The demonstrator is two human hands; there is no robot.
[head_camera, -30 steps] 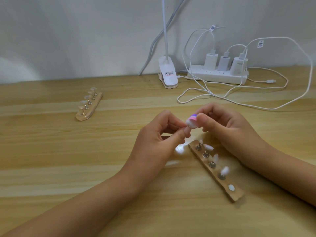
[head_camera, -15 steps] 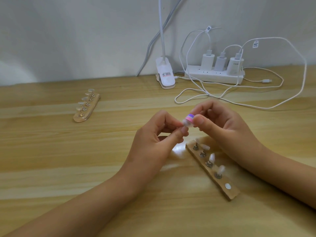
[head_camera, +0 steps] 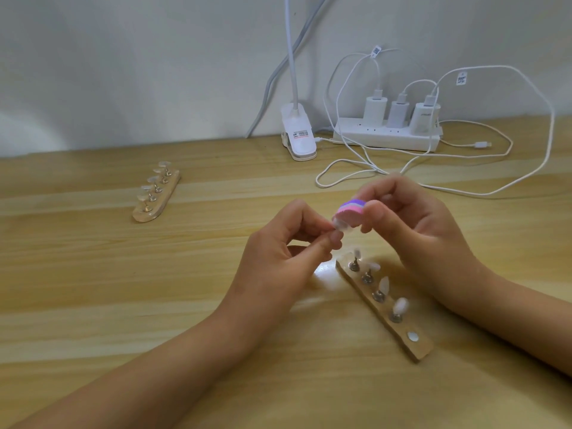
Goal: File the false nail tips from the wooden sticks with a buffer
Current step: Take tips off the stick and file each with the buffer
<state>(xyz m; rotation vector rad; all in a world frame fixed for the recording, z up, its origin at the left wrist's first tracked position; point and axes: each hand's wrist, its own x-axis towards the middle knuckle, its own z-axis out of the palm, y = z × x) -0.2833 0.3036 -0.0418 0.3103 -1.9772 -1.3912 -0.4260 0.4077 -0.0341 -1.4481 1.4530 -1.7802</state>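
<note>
Left hand (head_camera: 278, 255) pinches a clear nail tip (head_camera: 340, 226); right hand (head_camera: 414, 224) pinches a pink-purple buffer (head_camera: 351, 210) resting on it, above the near wooden stick (head_camera: 414, 345). Pale wood table (head_camera: 93, 305), white wall. Second stick (head_camera: 168, 193) far left, power strip (head_camera: 387, 140) far right. Tip mostly hidden by fingertips; clip lamp (head_camera: 298, 144) cut off at top.

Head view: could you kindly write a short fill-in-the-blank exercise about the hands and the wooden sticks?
1. The left hand pinches a nail tip while the right hand holds a pink and purple ____ against it.
2. The near wooden stick carries ____ nail tips and one bare metal disc.
3. The power strip holds ____ chargers.
Missing words: buffer; four; three.
</note>
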